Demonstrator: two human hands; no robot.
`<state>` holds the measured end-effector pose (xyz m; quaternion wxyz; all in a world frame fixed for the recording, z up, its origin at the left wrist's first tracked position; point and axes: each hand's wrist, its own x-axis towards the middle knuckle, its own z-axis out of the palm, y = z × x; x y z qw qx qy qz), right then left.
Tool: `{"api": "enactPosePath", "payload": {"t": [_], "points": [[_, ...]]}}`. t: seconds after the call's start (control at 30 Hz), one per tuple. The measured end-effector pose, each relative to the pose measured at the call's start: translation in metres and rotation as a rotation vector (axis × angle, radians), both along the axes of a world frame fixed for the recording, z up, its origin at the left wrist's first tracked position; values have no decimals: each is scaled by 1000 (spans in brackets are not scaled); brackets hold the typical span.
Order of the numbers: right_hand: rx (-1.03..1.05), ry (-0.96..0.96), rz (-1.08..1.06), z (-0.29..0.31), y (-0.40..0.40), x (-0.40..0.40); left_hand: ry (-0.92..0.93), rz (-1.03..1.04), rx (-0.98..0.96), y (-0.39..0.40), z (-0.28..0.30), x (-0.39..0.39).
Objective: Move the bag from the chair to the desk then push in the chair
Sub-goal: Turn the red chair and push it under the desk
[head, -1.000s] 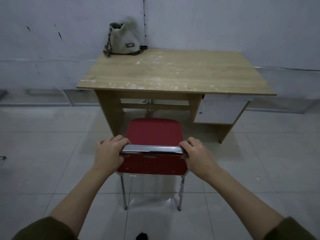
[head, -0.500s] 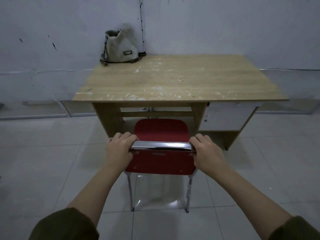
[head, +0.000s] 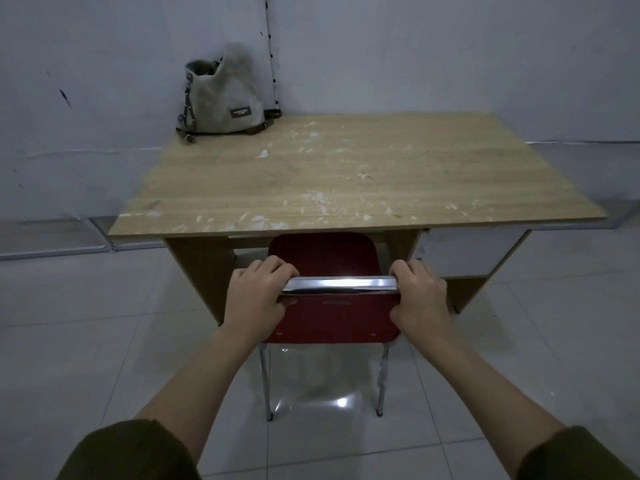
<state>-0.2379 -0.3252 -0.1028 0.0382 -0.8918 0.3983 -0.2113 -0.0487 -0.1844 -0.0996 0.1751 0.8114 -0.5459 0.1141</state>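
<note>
Both hands are wrapped closed around the chrome top rail (head: 339,285) of the red chair (head: 329,317), the left grip (head: 258,299) at its left end and the right grip (head: 420,297) at its right, with the seat's front edge just under the worktop (head: 346,174). The canvas bag (head: 221,98) already stands at the worktop's upper-left corner against the wall. An uneven push could likely skew the chair into the left panel (head: 204,271) or the drawer unit (head: 467,251) flanking the opening.
</note>
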Motion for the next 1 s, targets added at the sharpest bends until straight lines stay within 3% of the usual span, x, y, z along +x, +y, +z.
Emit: {"api": "enactPosePath", "payload": {"t": [0.57, 1.0], "points": [[26, 0, 46, -2, -125, 84, 27, 86, -5, -118, 4, 73], [79, 96, 187, 2, -156, 87, 80, 100, 93, -133, 13, 78]]}}
